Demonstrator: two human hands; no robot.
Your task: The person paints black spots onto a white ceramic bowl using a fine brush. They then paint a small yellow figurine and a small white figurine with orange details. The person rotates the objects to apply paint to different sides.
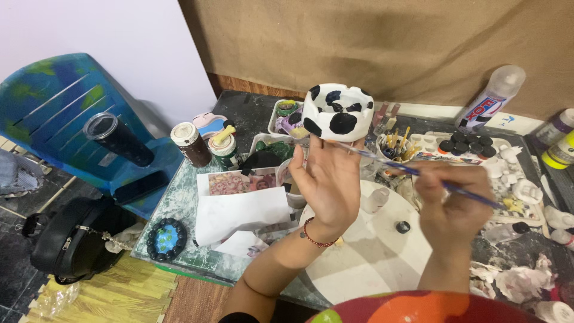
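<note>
The left hand (326, 179) is lifted up over the tabletop (251, 110). Its fingertips hold a small white bowl (336, 112) with big black spots, like a cow. The bowl sits high, in front of the brown wall, well above the messy tabletop. The grip is snug at the bottom of the bowl, with the fingers spread under it.

The right hand (452, 200) is pinched shut on a thin paintbrush (412, 171). The brush lies slanted, and its tip comes near the bottom edge of the bowl, just by the left fingers. I cannot tell if the tip touches the bowl.

To paint well here, I think the left hand should keep the bowl very still and turn it slowly, so the spot to paint faces the brush. The right hand should make small, soft strokes. Fingers should stay off any wet black spots, or they may smear.

Under the hands is a round white board (371, 251). Close by stand a cup of brushes (396, 146), a row of little paint pots with black lids (472, 143), a tall glue bottle (493, 98), and some paper sheets (239, 212). A blue chair (60, 107) stands to the left.
</note>
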